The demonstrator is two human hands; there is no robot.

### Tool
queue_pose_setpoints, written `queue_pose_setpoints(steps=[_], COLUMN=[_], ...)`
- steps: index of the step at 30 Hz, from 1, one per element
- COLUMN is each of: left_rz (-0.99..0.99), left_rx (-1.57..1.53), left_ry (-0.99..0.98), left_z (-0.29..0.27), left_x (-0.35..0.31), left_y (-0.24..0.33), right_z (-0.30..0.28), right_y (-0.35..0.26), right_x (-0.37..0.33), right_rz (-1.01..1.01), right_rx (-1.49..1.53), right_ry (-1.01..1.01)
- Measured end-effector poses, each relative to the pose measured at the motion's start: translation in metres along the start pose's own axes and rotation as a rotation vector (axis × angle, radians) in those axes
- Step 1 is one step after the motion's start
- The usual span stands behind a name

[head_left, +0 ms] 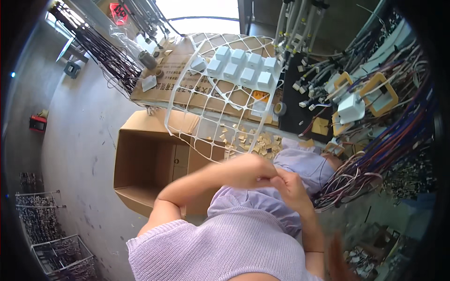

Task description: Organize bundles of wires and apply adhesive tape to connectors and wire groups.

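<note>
My left hand and my right hand meet in front of my body, above my lap. The fingers of both are curled and pressed together; anything between them is too small or hidden to make out. Beyond them, a white mesh net with a pale rim slopes from the worktable down toward me. Several white box-shaped plastic pieces stand in rows at its far end. Many small tan paper scraps lie just past my hands, by the net's near edge.
An open cardboard box stands at the left. Flattened cardboard covers the table. Cable bundles crowd the right, near tan square frames and a tape roll. More dark cables hang at the back left.
</note>
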State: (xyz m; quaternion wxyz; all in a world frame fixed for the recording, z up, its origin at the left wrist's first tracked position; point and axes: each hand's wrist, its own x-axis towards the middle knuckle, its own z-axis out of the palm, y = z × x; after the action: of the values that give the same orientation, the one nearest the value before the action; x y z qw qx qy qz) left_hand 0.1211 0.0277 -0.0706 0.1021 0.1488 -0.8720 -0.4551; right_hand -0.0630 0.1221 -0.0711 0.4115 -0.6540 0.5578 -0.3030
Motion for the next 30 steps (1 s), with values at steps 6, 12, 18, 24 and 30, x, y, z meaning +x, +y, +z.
queue_pose_setpoints(steps=[6, 12, 18, 24, 30], left_rz=[-0.383, -0.914, -0.712, -0.852, -1.016], left_rx=[0.634, 0.918, 0.601, 0.82, -0.203], left_ry=[0.893, 0.399, 0.434, 0.308, 0.944], left_z=[-0.177, -0.25, -0.277, -0.264, -0.263], left_x=[-0.002, 0.013, -0.006, -0.018, -0.03], left_y=[-0.153, -0.257, -0.262, -0.261, -0.267], right_z=[-0.006, 0.002, 0.002, 0.001, 0.013], right_y=[0.034, 0.049, 0.065, 0.08, 0.089], right_x=[0.022, 0.033, 0.031, 0.036, 0.031], right_rz=[0.186, 0.226, 0.215, 0.188, 0.186], right_rx=[0.394, 0.552, 0.652, 0.626, 0.643], right_ry=[-0.041, -0.033, 0.077, 0.162, 0.149])
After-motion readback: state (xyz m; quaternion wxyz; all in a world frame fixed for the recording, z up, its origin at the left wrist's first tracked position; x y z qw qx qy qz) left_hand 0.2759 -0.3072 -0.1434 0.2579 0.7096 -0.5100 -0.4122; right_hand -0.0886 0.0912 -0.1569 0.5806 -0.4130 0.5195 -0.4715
